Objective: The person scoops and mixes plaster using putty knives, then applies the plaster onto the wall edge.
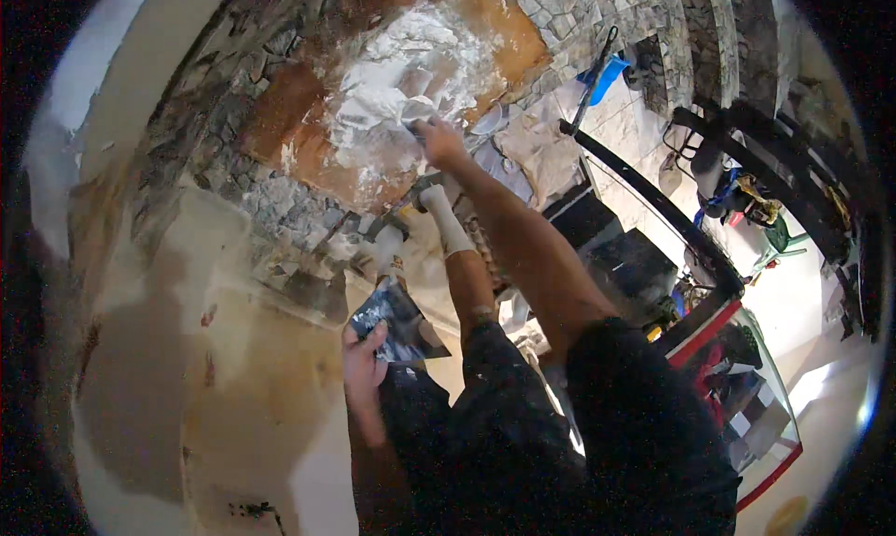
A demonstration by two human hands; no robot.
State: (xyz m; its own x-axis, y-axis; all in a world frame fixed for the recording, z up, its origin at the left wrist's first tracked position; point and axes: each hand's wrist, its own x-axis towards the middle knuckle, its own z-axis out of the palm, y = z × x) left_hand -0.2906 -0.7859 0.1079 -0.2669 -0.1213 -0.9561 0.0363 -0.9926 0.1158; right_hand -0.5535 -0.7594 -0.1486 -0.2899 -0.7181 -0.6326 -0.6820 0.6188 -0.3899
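My right hand (439, 144) reaches out over a heap of white powder (373, 93) on a brown sheet (294, 116). Its fingers are closed on a small pale cup (417, 112) at the heap's near edge. Just right of that hand sits a clear plastic tub (489, 120). Close to my lap, my left hand (366, 354) grips a flat, dark, glossy rectangular piece (399, 323) by its left edge, thumb on top. Its bluish-grey face has pale patches; I cannot tell what it is.
My feet in white socks (446, 221) stand just short of the sheet. Stone-patterned flooring (257, 191) surrounds it. A bare stained wall (252, 349) rises at left. On the right are a black railing (644, 186), a blue dustpan-like object (611, 79) and a red-framed glass panel (770, 433).
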